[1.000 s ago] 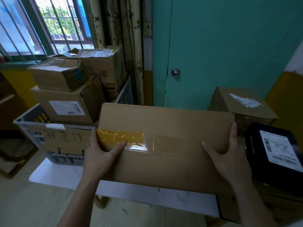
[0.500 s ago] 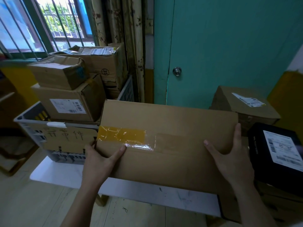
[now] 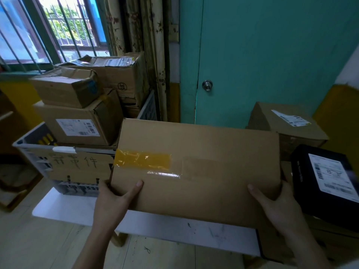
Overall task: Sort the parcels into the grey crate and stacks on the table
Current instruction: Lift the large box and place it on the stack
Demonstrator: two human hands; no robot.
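Head view: the left hand (image 3: 114,202) and right hand (image 3: 277,206) have slid back to the near corners of the long cardboard parcel (image 3: 204,162), fingers (image 3: 283,190) curled round its ends, thumbs on top. It lies over the desk (image 3: 174,228) between the grey crate (image 3: 33,150) and the black parcel (image 3: 326,181), probably being set down there.

The left hand (image 3: 113,202) and right hand (image 3: 279,208) are both bare, with slim fingers and short, plain nails that show on the thumbs. Behind them the left forearm (image 3: 97,243) and right forearm (image 3: 305,245) are slender and uncovered as far as the bottom edge of the view. A pale sliver (image 3: 352,266) in the lower right corner, beside the right forearm, may be cloth, though it is too small to tell.
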